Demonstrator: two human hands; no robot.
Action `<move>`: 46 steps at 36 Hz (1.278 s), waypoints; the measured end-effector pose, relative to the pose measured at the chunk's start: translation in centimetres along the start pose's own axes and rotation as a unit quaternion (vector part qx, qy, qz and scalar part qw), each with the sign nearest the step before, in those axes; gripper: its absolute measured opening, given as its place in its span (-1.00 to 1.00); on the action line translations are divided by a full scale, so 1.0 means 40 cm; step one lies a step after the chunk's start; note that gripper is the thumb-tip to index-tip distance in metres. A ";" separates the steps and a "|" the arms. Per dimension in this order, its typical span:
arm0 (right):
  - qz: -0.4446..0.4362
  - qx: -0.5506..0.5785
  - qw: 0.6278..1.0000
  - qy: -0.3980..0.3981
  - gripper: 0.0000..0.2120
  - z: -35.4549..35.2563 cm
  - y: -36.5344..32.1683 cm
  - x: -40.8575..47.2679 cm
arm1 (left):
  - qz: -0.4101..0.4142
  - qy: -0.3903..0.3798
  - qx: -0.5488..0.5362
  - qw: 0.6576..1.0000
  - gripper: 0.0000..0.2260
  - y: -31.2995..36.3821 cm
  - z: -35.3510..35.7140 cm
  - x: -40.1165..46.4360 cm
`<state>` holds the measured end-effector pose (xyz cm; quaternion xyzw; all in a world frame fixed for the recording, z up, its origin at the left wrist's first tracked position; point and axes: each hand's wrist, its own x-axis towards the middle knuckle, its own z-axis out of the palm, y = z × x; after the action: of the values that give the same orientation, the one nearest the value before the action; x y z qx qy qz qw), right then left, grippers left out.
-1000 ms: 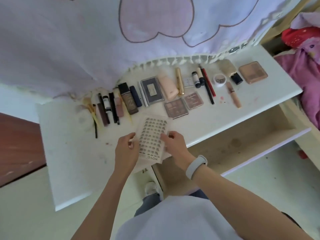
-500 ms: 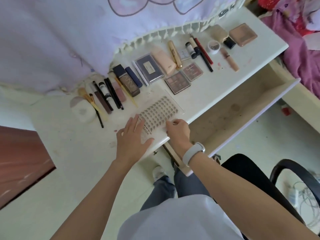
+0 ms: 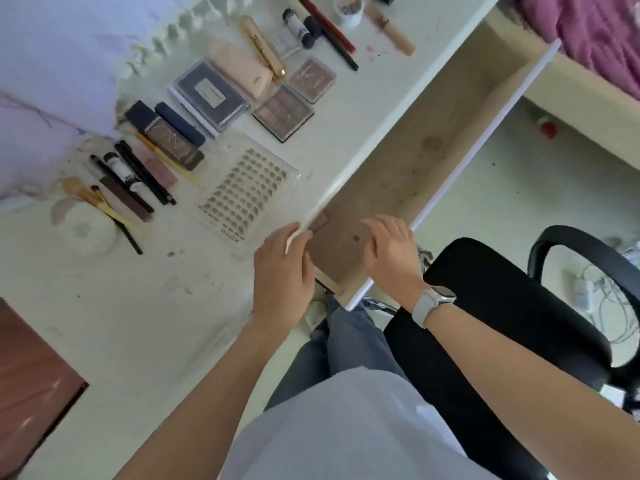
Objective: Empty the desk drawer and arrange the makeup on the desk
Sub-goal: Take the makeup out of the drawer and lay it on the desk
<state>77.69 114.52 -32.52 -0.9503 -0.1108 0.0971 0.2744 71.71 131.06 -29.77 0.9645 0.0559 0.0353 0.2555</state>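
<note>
Bright, soft daylight; faint shadows; slight motion blur; wide-angle edge distortion.

We find a white counter [image 3: 349, 133] bearing a clear tray of false nails [image 3: 244, 195], two brown palettes [image 3: 283, 112], a dark compact [image 3: 211, 95], pencils and brushes [image 3: 138, 178], and what may be a powder puff [image 3: 85, 226].

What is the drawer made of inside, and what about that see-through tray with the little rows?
The drawer floor looks like bare, matte, tan wood or fibreboard, with stains. The lash tray looks like clear glossy plastic: the white desk shows through its edges.
</note>
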 end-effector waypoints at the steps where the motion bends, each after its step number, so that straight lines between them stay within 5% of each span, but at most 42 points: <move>1: 0.002 -0.037 0.999 0.009 -0.65 0.000 0.027 -0.005 | 0.012 -0.025 -0.015 1.000 -0.73 0.016 0.019 0.003; 4: 0.048 -0.079 0.996 0.009 -0.56 0.006 0.082 -0.009 | 0.006 -0.107 -0.016 0.994 -0.70 0.047 0.086 0.020; 10: 0.034 0.012 0.997 0.062 -0.55 0.051 0.131 -0.018 | -0.027 -0.217 0.085 0.972 -0.58 0.049 0.209 0.065; 17: 0.018 0.069 0.988 0.138 -0.59 0.110 0.198 -0.036 | -0.089 -0.244 0.199 0.945 -0.42 0.008 0.302 0.109; 22: -0.018 0.077 0.987 0.142 -0.59 0.114 0.215 -0.041 | -0.139 -0.296 0.167 0.930 -0.42 0.008 0.337 0.120; 26: -0.028 0.091 0.985 0.141 -0.58 0.110 0.233 -0.047 | -0.046 -0.253 0.114 0.960 -0.67 0.019 0.347 0.108; 29: -0.031 0.095 0.987 0.122 -0.58 0.105 0.238 -0.050 | -0.055 -0.176 0.061 0.981 -0.71 0.020 0.329 0.105; 31: -0.034 0.089 0.988 0.121 -0.58 0.104 0.244 -0.047 | -0.024 -0.150 0.138 0.979 -0.64 0.017 0.324 0.120; 38: -0.041 0.078 0.989 0.118 -0.56 0.108 0.252 -0.042 | -0.016 -0.285 0.197 0.938 -0.54 -0.011 0.354 0.191; 46: -0.044 0.069 0.993 0.084 -0.58 0.089 0.256 -0.051 | 0.093 -0.297 0.163 0.936 -0.56 -0.048 0.316 0.135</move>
<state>76.47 107.29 -40.78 -0.9280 -0.1222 0.0119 0.3518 78.12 127.22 -41.45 0.9604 -0.1072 -0.2391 0.0949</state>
